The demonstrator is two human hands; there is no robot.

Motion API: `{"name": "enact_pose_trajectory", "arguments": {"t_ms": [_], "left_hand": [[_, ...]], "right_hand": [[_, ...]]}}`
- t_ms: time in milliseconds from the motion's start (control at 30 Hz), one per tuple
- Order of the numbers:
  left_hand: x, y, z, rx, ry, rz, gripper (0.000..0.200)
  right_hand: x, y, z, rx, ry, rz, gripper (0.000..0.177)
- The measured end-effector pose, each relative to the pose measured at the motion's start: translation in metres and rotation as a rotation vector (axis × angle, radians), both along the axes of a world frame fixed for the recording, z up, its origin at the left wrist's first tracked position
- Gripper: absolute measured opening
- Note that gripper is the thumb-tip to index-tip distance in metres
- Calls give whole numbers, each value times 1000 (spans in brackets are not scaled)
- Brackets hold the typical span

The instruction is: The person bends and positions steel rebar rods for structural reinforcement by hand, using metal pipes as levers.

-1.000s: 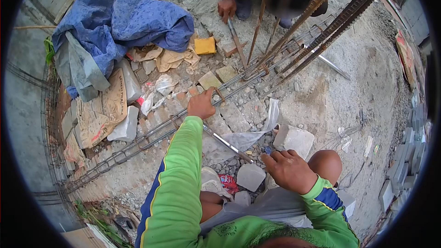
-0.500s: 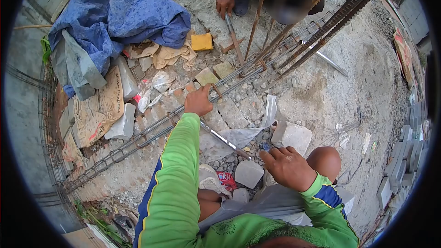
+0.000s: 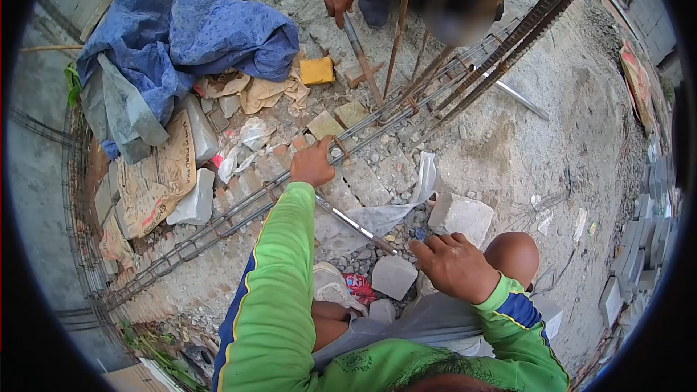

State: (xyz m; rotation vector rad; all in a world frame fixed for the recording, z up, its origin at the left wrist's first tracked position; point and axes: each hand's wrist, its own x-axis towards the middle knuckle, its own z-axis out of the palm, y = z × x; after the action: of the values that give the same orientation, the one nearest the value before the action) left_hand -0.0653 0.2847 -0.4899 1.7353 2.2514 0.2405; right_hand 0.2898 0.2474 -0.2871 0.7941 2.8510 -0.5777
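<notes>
My left hand (image 3: 312, 163) is closed around the long bars of the rebar cage (image 3: 239, 210), beside one of its stirrups. A metal bar (image 3: 356, 223), shiny along part of its length, slants from below my left wrist towards my right hand; its upper end is hidden. My right hand (image 3: 454, 265) is beside my bent knee with fingers loosely bent and apart, and nothing shows in it. Its fingertips are close to the bar's lower end but look apart from it. Across the cage, a co-worker's hand (image 3: 339, 0) grips a bar tool (image 3: 361, 51) that reaches down to the cage.
Upright rusty rebars (image 3: 537, 25) rise at the upper right. A blue tarp (image 3: 189, 29), cement bag (image 3: 160, 174) and yellow block (image 3: 316, 70) lie at left. Near my knees are broken blocks (image 3: 393, 276) and rubble. A shiny pipe (image 3: 521, 99) lies beyond the cage.
The co-worker's hand and the upper end of its bar tool have shifted slightly left. My two hands look nearly unmoved.
</notes>
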Motion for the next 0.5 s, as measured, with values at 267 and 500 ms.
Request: {"name": "enact_pose_trajectory", "arguments": {"t_ms": [267, 500], "left_hand": [[0, -1, 1, 8, -6, 4, 69], [7, -2, 21, -127, -11, 49, 72]], "right_hand": [[2, -1, -3, 30, 24, 6, 31], [6, -3, -13, 211, 90, 77, 26]]}}
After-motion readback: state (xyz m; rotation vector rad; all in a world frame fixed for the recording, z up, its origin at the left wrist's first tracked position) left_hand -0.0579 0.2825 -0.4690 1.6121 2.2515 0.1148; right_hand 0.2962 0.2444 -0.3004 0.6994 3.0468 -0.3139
